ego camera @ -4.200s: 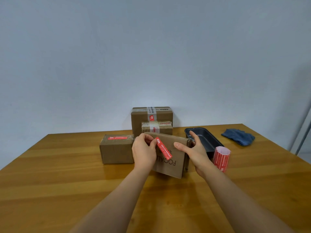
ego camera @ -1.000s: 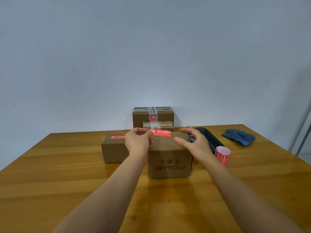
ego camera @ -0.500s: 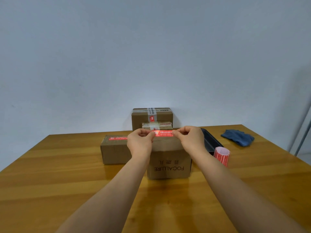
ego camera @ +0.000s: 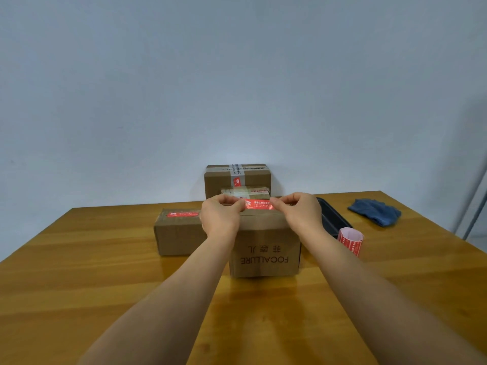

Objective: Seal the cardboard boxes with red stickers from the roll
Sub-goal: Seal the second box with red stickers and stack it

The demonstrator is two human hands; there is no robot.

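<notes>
Hands pinch one red sticker (ego camera: 257, 203) over the front box (ego camera: 264, 248): left hand (ego camera: 220, 216) has one end, right hand (ego camera: 299, 213) the other. Best to pull it flat, lay it across the flaps, then rub.

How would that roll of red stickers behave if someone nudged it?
The sticker roll stands on end on the table, so it probably tips easily. It looks hollow and papery, likely light. Once on its side, it could roll.
</notes>
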